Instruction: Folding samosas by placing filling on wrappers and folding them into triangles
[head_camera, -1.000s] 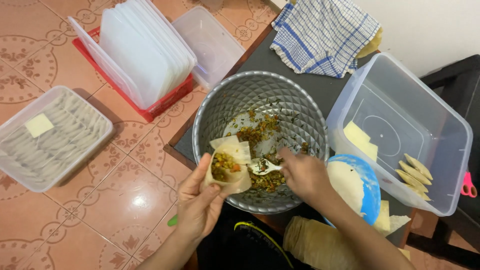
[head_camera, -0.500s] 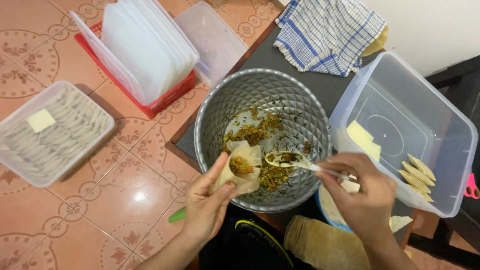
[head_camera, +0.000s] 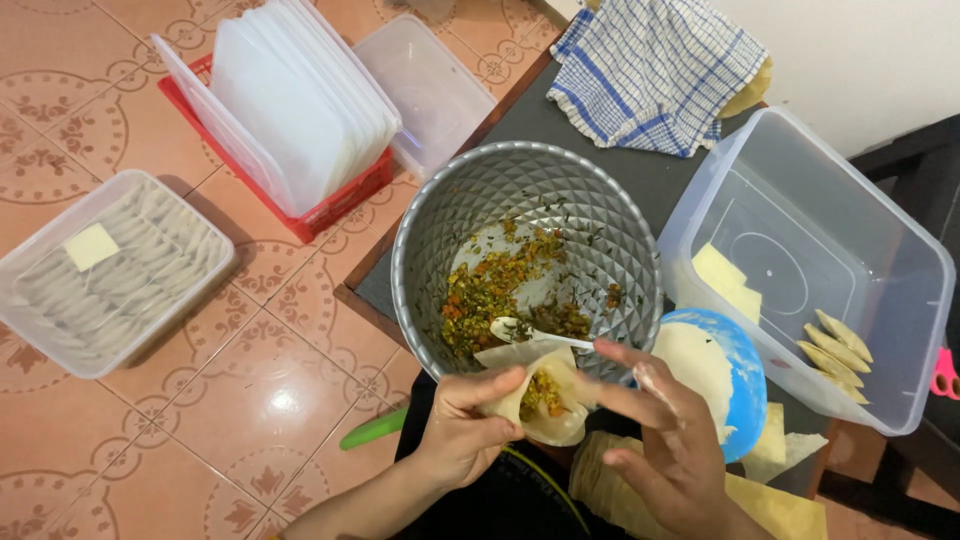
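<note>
We see the left hand (head_camera: 462, 432) cupped around a pale, thin pastry wrapper folded into an open cone (head_camera: 535, 400), with a spoonful of green-and-orange minced filling sitting in its mouth; the fingers are closed on the wrapper, held just in front of the near rim of the large dimpled grey metal bowl (head_camera: 440, 225). The right hand (head_camera: 668, 440) hovers beside the cone with fingers spread and relaxed, holding nothing, its fingertips near the wrapper's right edge. A small metal spoon (head_camera: 530, 331) lies inside the bowl on what remains of the filling (head_camera: 495, 290), which covers only part of the bowl's bottom.

As we judge it, this piece is filled but not yet folded shut. To the right, the big clear plastic tub (head_camera: 900, 270) holds a few finished triangular parcels (head_camera: 838, 352) and some flat pale sheets, so it is mostly unfilled. A blue round plate with white paste (head_camera: 745, 370) sits between bowl and tub. On the tiled floor to the left, a clear lidded container (head_camera: 105, 270) looks packed with rows of pale pieces, and a red basket (head_camera: 335, 205) carries stacked white trays. A blue-checked cloth (head_camera: 655, 70) lies beyond the bowl
</note>
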